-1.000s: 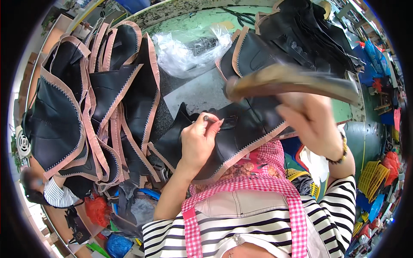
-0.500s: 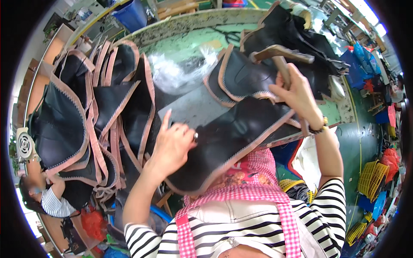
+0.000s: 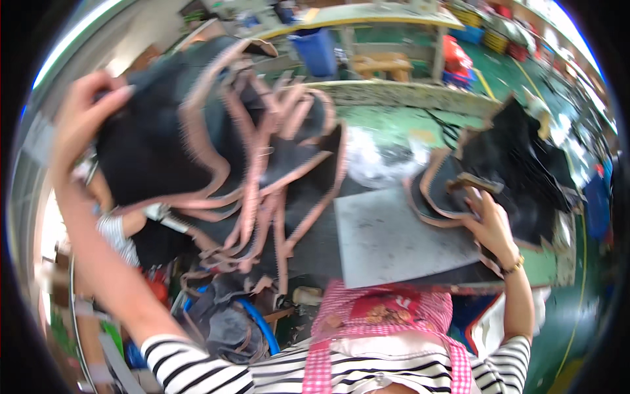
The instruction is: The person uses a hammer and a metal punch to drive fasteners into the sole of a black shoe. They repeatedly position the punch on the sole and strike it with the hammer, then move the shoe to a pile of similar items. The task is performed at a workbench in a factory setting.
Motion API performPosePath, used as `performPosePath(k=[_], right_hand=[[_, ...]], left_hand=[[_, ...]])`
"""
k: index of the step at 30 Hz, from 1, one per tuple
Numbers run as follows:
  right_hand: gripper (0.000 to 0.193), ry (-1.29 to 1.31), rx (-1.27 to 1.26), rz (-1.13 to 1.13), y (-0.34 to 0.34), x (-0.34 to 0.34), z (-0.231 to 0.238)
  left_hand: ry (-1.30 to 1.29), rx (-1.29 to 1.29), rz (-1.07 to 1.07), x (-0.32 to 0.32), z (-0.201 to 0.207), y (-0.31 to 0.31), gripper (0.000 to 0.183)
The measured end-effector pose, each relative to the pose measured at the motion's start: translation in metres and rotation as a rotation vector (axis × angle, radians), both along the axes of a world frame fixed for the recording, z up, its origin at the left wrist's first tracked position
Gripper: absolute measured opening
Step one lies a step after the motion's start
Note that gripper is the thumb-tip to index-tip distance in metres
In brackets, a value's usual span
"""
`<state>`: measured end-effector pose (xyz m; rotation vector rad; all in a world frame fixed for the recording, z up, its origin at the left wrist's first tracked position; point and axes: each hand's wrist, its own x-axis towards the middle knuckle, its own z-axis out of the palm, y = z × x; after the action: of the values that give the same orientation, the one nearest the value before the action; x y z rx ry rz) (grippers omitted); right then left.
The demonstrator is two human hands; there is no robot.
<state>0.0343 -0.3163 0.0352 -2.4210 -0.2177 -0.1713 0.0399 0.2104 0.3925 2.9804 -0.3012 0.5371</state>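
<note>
Black leather piece [image 3: 157,151] with pink edging hangs from her raised left hand [image 3: 82,115], fingers closed on its top, over the hanging stack. Right hand [image 3: 489,223] lies open-fingered on the 2nd pile [image 3: 518,171]; next move likely needs careful placement.

Motion blurs the left hand [image 3: 82,118] and its black piece [image 3: 154,151].

The left hand [image 3: 82,121] has swung from the middle up to ten o'clock, carrying a black pink-edged piece [image 3: 157,151] onto the pile. The grey mat [image 3: 394,240] on the surface now lies bare. The right hand [image 3: 489,223] has dropped to three o'clock.
</note>
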Motion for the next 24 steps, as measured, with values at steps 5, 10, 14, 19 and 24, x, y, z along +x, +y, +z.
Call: performPosePath(k=[5, 10, 14, 19, 24], right_hand=[[0.022, 0.18, 0.156, -0.101, -0.005, 0.013, 0.002], [0.017, -0.411, -0.043, -0.353, -0.007, -0.003, 0.028], [0.031, -0.112, -0.114, -0.111, 0.044, -0.077, 0.067], [0.041, 0.168, 0.037, 0.635, 0.136, -0.105, 0.029], [0.031, 0.168, 0.185, 0.808, 0.145, -0.101, 0.002]], left_hand=[[0.285, 0.033, 0.318, 0.069, -0.113, 0.095, 0.027], [0.123, -0.083, 0.247, 0.063, -0.114, 0.115, 0.028], [-0.39, -0.383, 0.043, 0.016, -0.129, 0.004, 0.017], [0.35, -1.079, -0.439, -0.049, -0.232, -0.152, 0.008], [0.995, -1.345, -0.316, -0.026, -0.36, -0.192, 0.008]])
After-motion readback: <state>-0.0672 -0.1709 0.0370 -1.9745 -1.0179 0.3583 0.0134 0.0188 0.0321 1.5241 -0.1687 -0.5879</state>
